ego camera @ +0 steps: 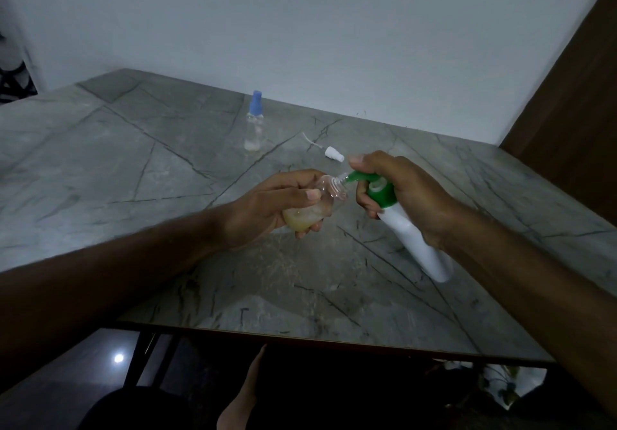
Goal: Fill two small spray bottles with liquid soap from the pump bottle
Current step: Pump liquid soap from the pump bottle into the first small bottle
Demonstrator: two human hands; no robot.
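Clear plastic spray bottle (329,192), glossy white pump bottle (417,242), veined stone-look table (133,162)

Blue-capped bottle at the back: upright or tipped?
Upright. The blue-capped bottle stands on the table, cap on top, neither hand touching it.

Grey marble table (167,169) with dark crack lines, white pump bottle (414,242) with green pump head (380,192), clear spray bottle (254,129) with blue cap, yellowish soap in clear bottle (320,209), white spray cap (334,154), pale wall in upper frame, brown panel at right edge
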